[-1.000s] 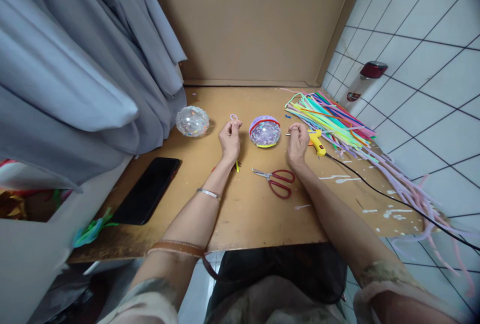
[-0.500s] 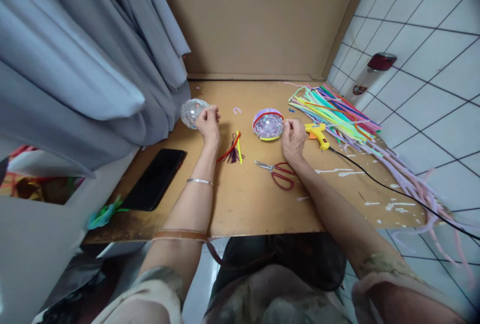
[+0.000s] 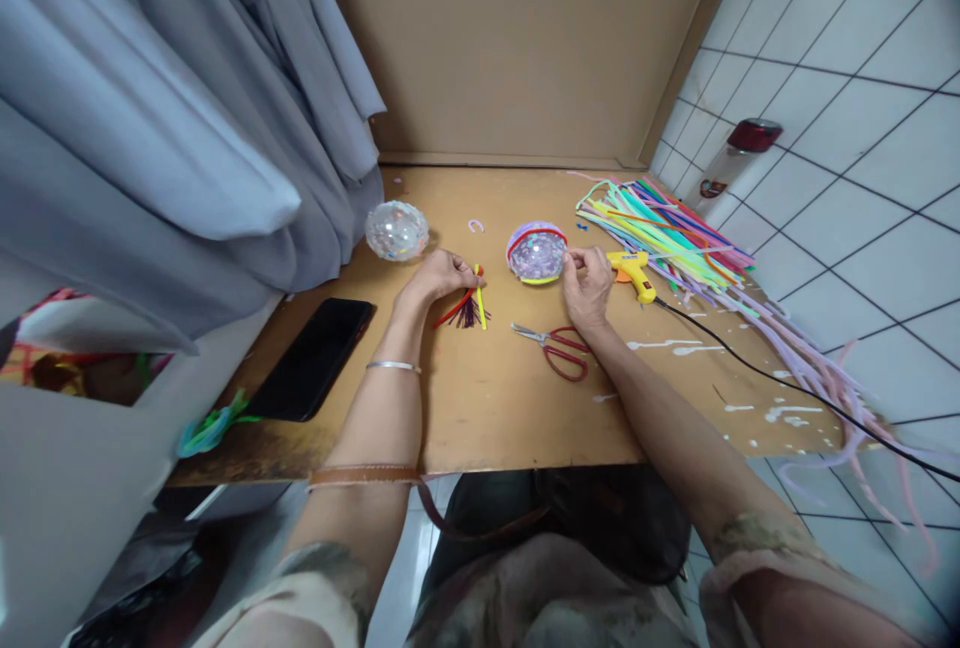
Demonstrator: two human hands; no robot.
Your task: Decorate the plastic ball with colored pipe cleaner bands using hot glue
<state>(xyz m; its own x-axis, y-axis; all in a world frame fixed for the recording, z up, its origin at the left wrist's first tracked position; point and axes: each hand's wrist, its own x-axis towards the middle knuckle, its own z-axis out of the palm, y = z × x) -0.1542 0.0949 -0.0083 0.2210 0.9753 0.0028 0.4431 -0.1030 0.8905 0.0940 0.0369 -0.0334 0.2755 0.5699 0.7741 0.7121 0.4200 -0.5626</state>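
My left hand (image 3: 442, 276) is pinched at the top of a small dark purple tassel (image 3: 466, 314). A red pipe cleaner (image 3: 450, 311) and a yellow pipe cleaner (image 3: 481, 310) lie against the tassel; the fingers partly cover their upper ends. My right hand (image 3: 588, 286) has thumb and fingertips closed at the right edge of a clear round ball with purple trim (image 3: 537, 254), which has a red band over it and a yellow strip below. Left of these rests a clear speckled ball (image 3: 397, 231), with no hand on it. Red-handled scissors (image 3: 559, 348) lie partly opened before my right hand.
A yellow glue gun (image 3: 634, 274) with a black cord sits right of my right hand. Behind it spreads a pile of coloured pipe cleaners (image 3: 667, 233). A black phone (image 3: 313, 358) lies left, below the grey curtain (image 3: 225, 128). A red-capped bottle (image 3: 731, 163) stands by the tiled wall.
My left hand has let go of the clear speckled ball and moved right and toward me, onto the tassel. My right hand stays at the purple-trimmed ball.
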